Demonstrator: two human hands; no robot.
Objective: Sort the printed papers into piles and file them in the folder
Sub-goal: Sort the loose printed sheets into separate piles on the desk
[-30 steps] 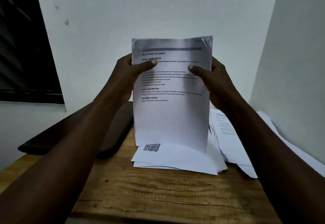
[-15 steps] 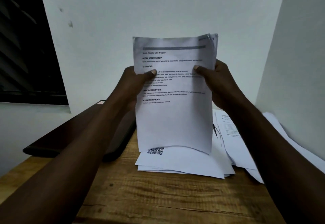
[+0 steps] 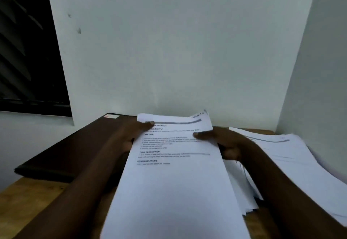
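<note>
I hold a stack of printed papers (image 3: 174,182) low and nearly flat over the wooden table (image 3: 28,201), its printed heading end pointing toward the wall. My left hand (image 3: 131,135) grips the stack's left edge with the thumb on top near the heading. On the other side, my right hand (image 3: 225,145) grips the right edge, thumb lying across the text. A dark folder (image 3: 75,148) lies shut on the table to the left, partly behind my left forearm. Another pile of papers (image 3: 293,163) lies spread out on the right.
White walls stand close behind and to the right of the table. A dark louvred window (image 3: 24,51) is at the upper left. More loose sheets (image 3: 246,192) show under the held stack's right edge.
The stack stood upright in front of me before; both hands have lowered and tilted it down flat toward the table. The camera view has also dipped.
</note>
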